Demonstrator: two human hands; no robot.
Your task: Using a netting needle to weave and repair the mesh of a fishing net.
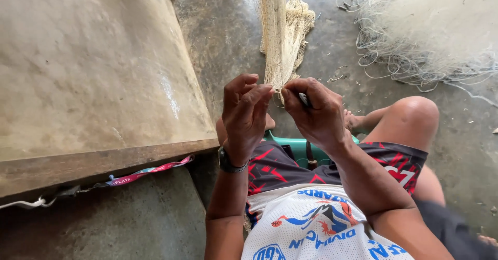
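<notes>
Here both hands, left hand [244, 115] and right hand [315, 115], pinch the hanging fishing net [280, 47].

My left hand [244, 117] and right hand [315, 115] sit side by side in front of my lap, fingers [259, 91] meeting at the lower end of the net strip [277, 37] that runs away from me. Stool [298, 148] under me. Slab surface [88, 68] to my left, lanyard [148, 170] along its near edge. Loose net pile [420, 37] on floor [228, 31] far right. Right knee [415, 114] right of hands
</notes>
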